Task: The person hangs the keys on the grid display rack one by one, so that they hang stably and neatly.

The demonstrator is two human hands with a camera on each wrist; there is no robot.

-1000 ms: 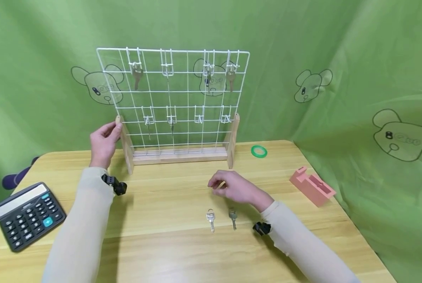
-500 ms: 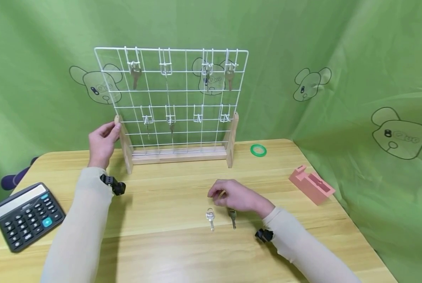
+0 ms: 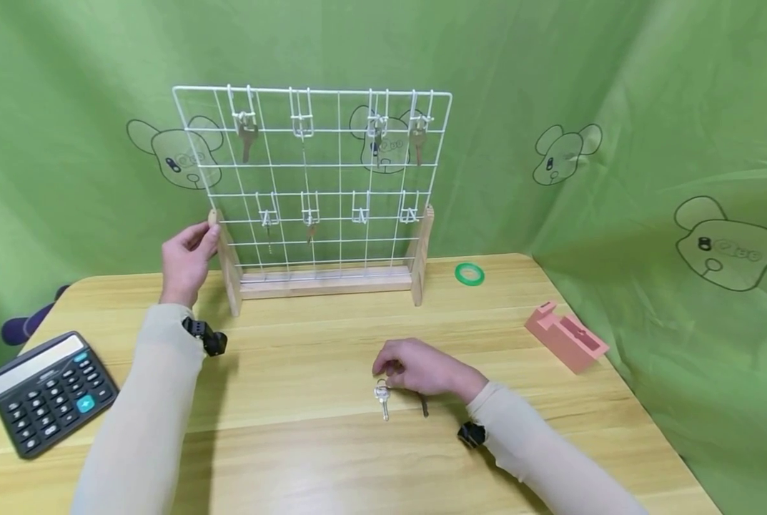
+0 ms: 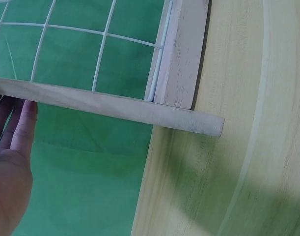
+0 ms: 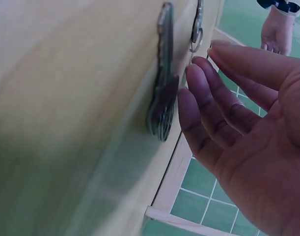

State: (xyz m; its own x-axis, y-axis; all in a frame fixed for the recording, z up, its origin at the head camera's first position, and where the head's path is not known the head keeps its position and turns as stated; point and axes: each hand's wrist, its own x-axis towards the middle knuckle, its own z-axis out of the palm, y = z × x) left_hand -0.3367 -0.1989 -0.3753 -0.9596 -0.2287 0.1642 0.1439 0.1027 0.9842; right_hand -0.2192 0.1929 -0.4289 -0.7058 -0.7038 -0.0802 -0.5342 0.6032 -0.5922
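Observation:
At the left side of a white wire grid rack [image 3: 325, 287] with wooden legs, my left hand [image 3: 186, 265] pinches the top of the wooden upright. Its fingers [image 4: 23, 130] reach behind that wood in the left wrist view. My right hand [image 3: 422, 368] is low over the table, thumb and fingertips apart, right at the ring of a silver key [image 3: 383, 402]. Beside it lies a darker key [image 3: 424, 406], its head hidden under the hand. The right wrist view shows this darker key [image 5: 162, 88] close to the fingers, with the silver key [image 5: 197, 24] beyond.
Several keys hang from the rack's hooks, such as a brown key [image 3: 246, 136] at upper left; two lower right hooks [image 3: 360, 213] hold none. A calculator [image 3: 50, 393] lies left. A green tape roll [image 3: 469, 274] and a pink tape dispenser [image 3: 566, 336] are at right.
My right hand has come down toward the near side, then slightly left to the silver key's ring, now covering the darker key's head. The left hand stays on the upright.

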